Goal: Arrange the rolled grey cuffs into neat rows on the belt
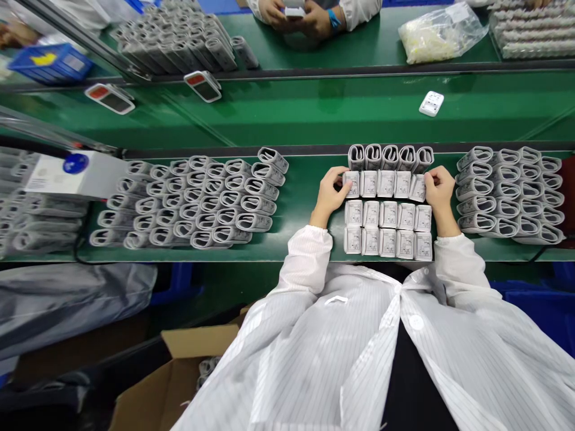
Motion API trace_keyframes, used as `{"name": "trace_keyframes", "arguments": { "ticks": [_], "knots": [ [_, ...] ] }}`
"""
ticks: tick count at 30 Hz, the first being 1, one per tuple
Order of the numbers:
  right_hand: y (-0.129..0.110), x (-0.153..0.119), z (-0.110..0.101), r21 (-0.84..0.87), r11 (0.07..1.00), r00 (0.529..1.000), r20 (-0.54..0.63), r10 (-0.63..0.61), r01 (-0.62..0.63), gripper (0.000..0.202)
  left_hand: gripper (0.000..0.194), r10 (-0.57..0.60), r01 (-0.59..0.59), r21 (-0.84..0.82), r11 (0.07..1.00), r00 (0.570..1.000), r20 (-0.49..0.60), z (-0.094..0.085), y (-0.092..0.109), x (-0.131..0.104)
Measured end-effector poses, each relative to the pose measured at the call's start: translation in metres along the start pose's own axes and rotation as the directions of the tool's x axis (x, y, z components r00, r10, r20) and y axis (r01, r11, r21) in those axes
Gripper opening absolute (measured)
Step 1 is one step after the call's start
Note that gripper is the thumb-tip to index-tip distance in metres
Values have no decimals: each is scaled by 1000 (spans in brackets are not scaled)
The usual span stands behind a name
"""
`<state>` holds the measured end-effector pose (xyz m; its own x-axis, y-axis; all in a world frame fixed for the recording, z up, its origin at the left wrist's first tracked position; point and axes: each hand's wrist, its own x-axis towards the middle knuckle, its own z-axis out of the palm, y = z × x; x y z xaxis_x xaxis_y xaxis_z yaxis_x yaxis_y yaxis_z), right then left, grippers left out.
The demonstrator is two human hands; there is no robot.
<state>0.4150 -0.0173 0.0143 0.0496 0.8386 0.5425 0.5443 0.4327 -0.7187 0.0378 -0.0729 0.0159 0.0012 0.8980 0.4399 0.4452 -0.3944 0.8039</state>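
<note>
A row of five folded grey bundles [386,183] lies on the green surface [305,170], just on the near side of an upright row [390,158] of rolled bundles. The left hand [332,193] touches the left-end bundle with thumb and fingertips; the right hand [441,188] has its fingers at the right-end bundle, which sits askew. Both hands' fingers are partly curled, but whether they pinch or merely press I cannot tell. Two more rows [387,239] lie nearer the person than the upright row; rolled stacks flank it, left [206,197] and right [512,191].
</note>
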Motion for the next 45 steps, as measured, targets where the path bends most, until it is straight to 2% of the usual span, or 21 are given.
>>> {"name": "trace_keyframes", "arguments": {
  "ticks": [10,25,33,39,42,45],
  "knots": [
    [0,0,0,-23,1000,1000,17,8,-8,46,58,-26,26,12,1000,1000,12,1,0,0],
    [-1,0,-1,28,998,998,7,-58,58,44,59,-3,3,17,1000,1000,12,0,2,0],
    [-3,1,-2,50,995,996,3,-87,87,42,54,11,-11,-19,1000,1000,-6,0,1,0],
    [-2,1,0,55,995,996,6,-87,87,39,55,2,-2,23,1000,1000,18,-1,0,-1],
    [-8,0,-6,43,996,997,8,-79,79,39,52,48,-48,35,998,999,2,-2,3,-1],
    [-30,4,-19,-11,992,991,44,-128,129,36,47,97,-96,45,994,995,-22,-3,8,1]
  ]
}}
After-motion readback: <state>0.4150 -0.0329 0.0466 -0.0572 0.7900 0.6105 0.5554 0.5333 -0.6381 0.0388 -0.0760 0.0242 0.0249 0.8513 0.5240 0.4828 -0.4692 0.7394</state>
